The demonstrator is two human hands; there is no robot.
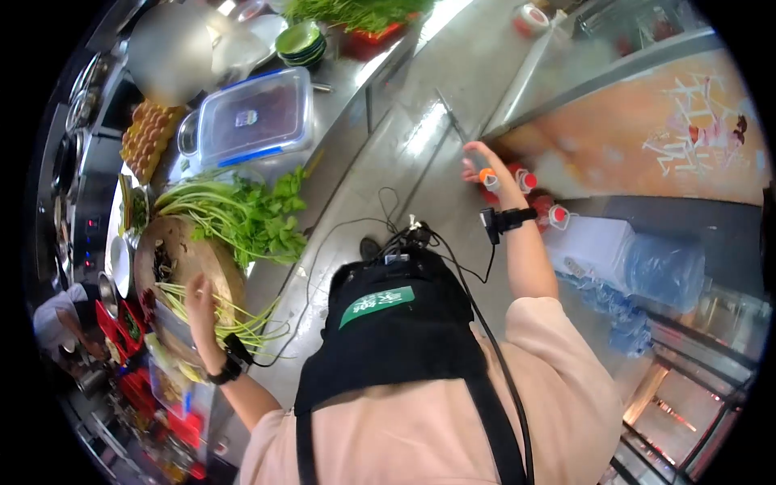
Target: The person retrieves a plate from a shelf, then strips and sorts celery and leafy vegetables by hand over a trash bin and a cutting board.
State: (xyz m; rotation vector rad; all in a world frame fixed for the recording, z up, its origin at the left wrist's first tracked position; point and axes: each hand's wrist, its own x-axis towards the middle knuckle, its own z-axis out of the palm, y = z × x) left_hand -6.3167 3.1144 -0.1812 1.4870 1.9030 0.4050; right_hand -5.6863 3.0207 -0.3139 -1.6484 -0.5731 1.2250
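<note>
My right hand [483, 166] is held out over the floor on the right. Its fingers are curled, and a thin dark blade, seemingly a knife [450, 115] seen nearly edge-on, extends from them. Over the near edge of the round wooden chopping board [208, 257] is my left hand [200, 305], fingers stretched and apart, with nothing visible in it. Thin green stalks [257, 330] lie around that hand. Leafy celery [250, 212] covers the board's far side, and dark chopped bits [164, 263] lie on the wood.
A lidded plastic box [257, 117], green bowls [300, 42] and an egg tray [150, 139] stand farther along the counter. Red-capped bottles [556, 215] and a large water jug [667, 271] are at right. A co-worker [61, 317] is at far left. Cables hang by my apron [388, 323].
</note>
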